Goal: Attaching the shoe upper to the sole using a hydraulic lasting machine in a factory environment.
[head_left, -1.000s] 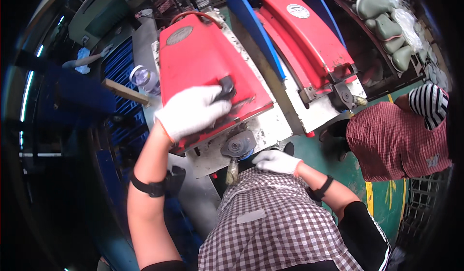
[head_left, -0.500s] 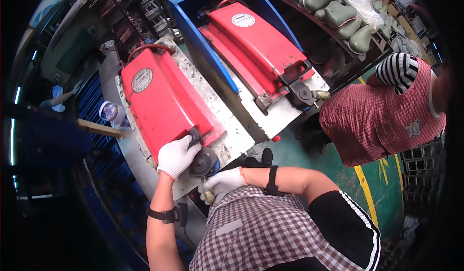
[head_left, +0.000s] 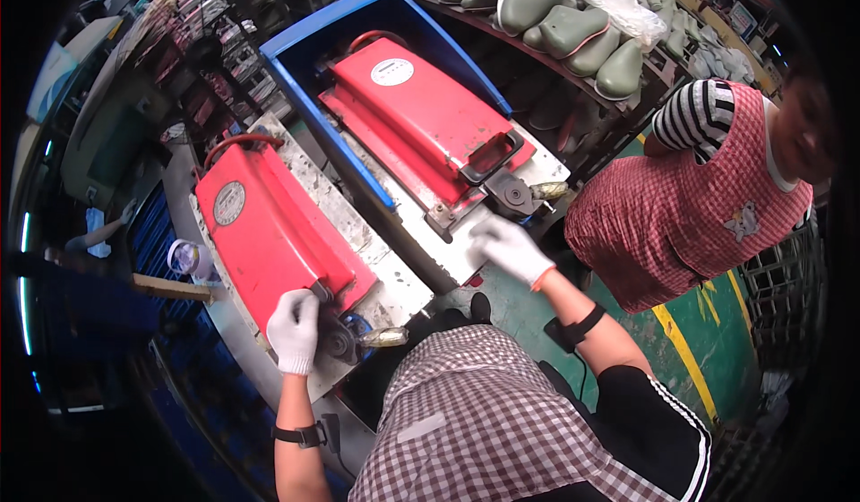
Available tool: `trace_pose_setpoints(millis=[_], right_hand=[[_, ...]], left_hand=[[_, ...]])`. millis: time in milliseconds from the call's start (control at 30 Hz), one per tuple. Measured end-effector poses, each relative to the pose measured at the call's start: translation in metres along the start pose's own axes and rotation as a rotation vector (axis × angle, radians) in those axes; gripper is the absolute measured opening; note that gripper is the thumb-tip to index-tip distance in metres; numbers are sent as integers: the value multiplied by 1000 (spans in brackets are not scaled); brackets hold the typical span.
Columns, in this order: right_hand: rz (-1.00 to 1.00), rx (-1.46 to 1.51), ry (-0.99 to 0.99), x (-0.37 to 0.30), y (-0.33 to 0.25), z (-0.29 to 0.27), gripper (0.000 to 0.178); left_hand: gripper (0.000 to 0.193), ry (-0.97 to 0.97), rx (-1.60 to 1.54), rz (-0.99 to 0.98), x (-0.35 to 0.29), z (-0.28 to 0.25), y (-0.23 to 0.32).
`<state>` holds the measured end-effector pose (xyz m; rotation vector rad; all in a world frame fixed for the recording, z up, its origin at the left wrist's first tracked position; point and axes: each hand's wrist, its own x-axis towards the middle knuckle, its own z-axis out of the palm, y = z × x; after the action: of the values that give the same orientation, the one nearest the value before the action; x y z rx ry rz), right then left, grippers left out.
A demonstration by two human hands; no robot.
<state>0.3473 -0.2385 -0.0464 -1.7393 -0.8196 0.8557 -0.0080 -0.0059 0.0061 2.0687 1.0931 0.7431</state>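
Two red metal presses stand side by side. On the nearer press, my white-gloved left hand is closed at the black loop handle on its front end, covering part of it. Beside that hand are a dark round hub and a crank grip wrapped in shiny, yellowish film, which no hand touches. My gloved right hand hovers over the front corner of the second press's white bench, fingers loosely bent, apart and slightly blurred, holding nothing visible. Nearest to it are the second press and its wrapped crank grip.
A blue open-fronted housing surrounds the second press. Green shoe lasts fill a rack behind it. A person in a red checked apron stands close on the right. A clear plastic jug is at the left.
My right hand has let go of the near press's wrapped crank grip and moved up and right toward the second press. My left hand stays at the handle. The view has shifted.
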Motion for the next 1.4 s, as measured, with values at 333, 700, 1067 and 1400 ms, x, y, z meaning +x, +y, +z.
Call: trace_pose_setpoints(millis=[333, 700, 1067, 1400], right_hand=[[24, -1239, 348, 61, 39, -124, 44], [114, -895, 443, 67, 40, -126, 44], [32, -883, 586, 66, 39, -121, 42], [84, -884, 567, 69, 40, -120, 41]], left_hand=[[33, -89, -349, 300, 29, 117, 111], [66, -503, 218, 732, 106, 248, 196], [79, -396, 401, 865, 106, 271, 180], [79, -356, 374, 891, 107, 272, 178]])
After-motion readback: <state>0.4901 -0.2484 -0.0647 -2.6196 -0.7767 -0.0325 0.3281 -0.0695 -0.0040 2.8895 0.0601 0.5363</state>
